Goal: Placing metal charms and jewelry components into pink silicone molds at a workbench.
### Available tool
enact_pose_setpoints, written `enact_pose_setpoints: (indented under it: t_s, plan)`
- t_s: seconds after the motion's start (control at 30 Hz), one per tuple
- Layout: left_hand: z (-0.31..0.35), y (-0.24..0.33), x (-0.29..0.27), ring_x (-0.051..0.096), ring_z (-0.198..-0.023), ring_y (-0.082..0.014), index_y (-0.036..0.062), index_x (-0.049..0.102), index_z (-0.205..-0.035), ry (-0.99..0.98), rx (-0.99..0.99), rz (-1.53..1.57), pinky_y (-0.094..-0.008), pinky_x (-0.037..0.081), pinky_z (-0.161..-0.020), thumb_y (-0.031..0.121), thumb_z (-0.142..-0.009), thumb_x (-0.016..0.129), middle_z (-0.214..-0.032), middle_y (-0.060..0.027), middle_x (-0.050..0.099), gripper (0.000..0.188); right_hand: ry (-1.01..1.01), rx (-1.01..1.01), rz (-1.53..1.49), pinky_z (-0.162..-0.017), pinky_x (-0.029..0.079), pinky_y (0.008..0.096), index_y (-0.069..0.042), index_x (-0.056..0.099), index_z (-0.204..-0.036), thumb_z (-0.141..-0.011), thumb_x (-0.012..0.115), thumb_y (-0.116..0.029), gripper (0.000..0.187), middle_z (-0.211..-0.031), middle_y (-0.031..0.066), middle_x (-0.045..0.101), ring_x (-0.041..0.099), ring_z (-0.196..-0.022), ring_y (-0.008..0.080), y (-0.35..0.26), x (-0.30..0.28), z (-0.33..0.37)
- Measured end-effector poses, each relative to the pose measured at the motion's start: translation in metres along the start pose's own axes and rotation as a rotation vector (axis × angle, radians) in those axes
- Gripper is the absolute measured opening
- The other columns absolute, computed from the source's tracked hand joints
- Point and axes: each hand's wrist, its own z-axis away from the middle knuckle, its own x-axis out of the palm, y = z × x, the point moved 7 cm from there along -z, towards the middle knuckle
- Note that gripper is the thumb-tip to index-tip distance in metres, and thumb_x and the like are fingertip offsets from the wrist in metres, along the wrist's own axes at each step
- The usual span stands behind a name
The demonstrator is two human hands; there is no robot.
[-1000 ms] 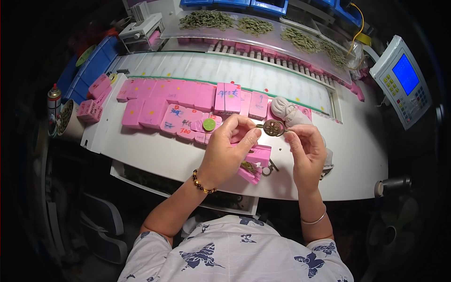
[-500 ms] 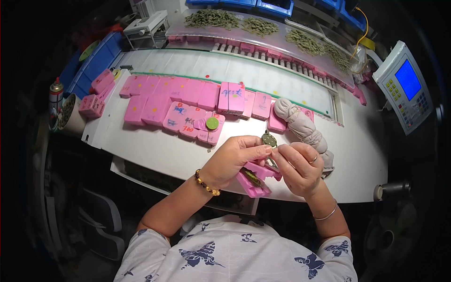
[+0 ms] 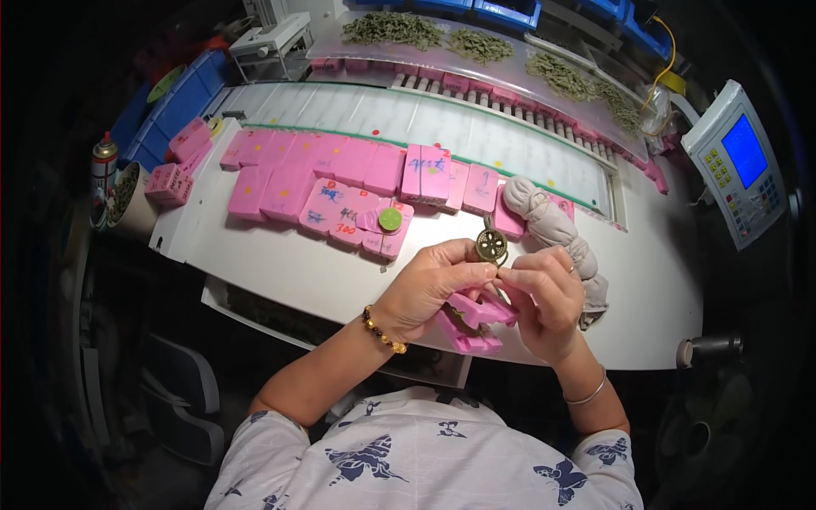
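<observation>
A dark olive-green round piece with an openwork face point(image 3: 491, 246) stands up between my hands, and a thin curved loop shows beside it. My left hand point(image 3: 435, 282) pinches its lower part between thumb and fingers. Fingertips of my right hand point(image 3: 546, 299) are closed at the same spot, against the piece's lower edge. Directly below my fingers is a pink rubber mould point(image 3: 478, 323), spread apart, with a bit of green showing inside. Whether my left fingers also grip the mould is hidden.
Pink mould blocks point(image 3: 289, 187) line the table beyond my hands; a green round lid point(image 3: 390, 219) sits on one. A knotted grey cloth roll point(image 3: 552, 225) lies at right. Green pieces point(image 3: 391, 31) fill a far clear shelf. A keypad display point(image 3: 738, 161) stands far right.
The round piece has turned so its openwork face shows more fully. My right fingers have shifted slightly, and the mould below appears tilted differently, hiding most of the green inside.
</observation>
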Motion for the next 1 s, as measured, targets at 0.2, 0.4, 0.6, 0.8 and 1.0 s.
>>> enact_pose_setpoints:
  t_s: [0.2,0.4,0.6,0.8,1.0]
  plan:
    - [-0.002,0.022,0.000,0.057,-0.077,-0.0035,0.0023,0.065,-0.103,0.121,0.292,-0.310,-0.0190,0.048,-0.069,0.009,-0.089,0.067,-0.087,0.0009,0.064,0.015,0.102,0.872,-1.014,-0.061,0.042,0.0227,-0.002,0.061,-0.086,-0.089,0.064,-0.007,0.007,-0.076,-0.0002,0.057,0.052,-0.070,0.0060,0.047,0.030,0.028]
    - [0.007,0.040,-0.016,0.057,-0.078,-0.0043,0.0011,0.065,-0.102,0.240,0.337,-0.463,-0.0208,0.048,-0.071,0.005,-0.088,0.067,-0.086,0.0015,0.063,0.015,-0.172,0.790,-0.504,-0.067,0.044,0.0278,-0.001,0.062,-0.085,-0.090,0.063,-0.013,0.013,-0.077,0.0034,0.058,0.056,-0.072,0.0133,0.059,0.031,0.029]
    - [0.030,0.080,-0.069,0.060,-0.076,-0.0085,-0.0014,0.065,-0.098,0.217,0.199,-0.481,-0.0230,0.050,-0.071,0.013,-0.090,0.064,-0.084,-0.0008,0.062,0.016,-0.085,0.399,0.069,-0.060,0.044,0.0308,-0.003,0.060,-0.083,-0.077,0.069,0.001,0.011,-0.084,0.0086,0.057,0.055,-0.067,0.0210,0.035,0.022,0.008]
    - [0.078,0.224,-0.155,0.066,-0.081,-0.0154,0.0039,0.067,-0.096,0.436,0.403,-0.488,-0.0265,0.052,-0.072,0.022,-0.089,0.063,-0.093,-0.0084,0.068,0.020,-0.143,0.531,-0.053,-0.052,0.040,0.0254,-0.002,0.060,-0.085,-0.077,0.069,0.004,0.014,-0.085,0.0069,0.059,0.054,-0.064,0.0135,0.035,0.018,0.005]
    - [0.126,0.333,-0.214,0.067,-0.093,-0.0202,0.0099,0.068,-0.100,0.629,0.845,-0.128,-0.0337,0.054,-0.078,0.046,-0.087,0.064,-0.100,-0.0065,0.070,0.039,-0.142,0.490,-0.190,-0.051,0.039,0.0236,-0.002,0.064,-0.091,-0.078,0.070,0.004,0.016,-0.086,0.0061,0.060,0.053,-0.063,0.0109,0.016,0.032,-0.012]
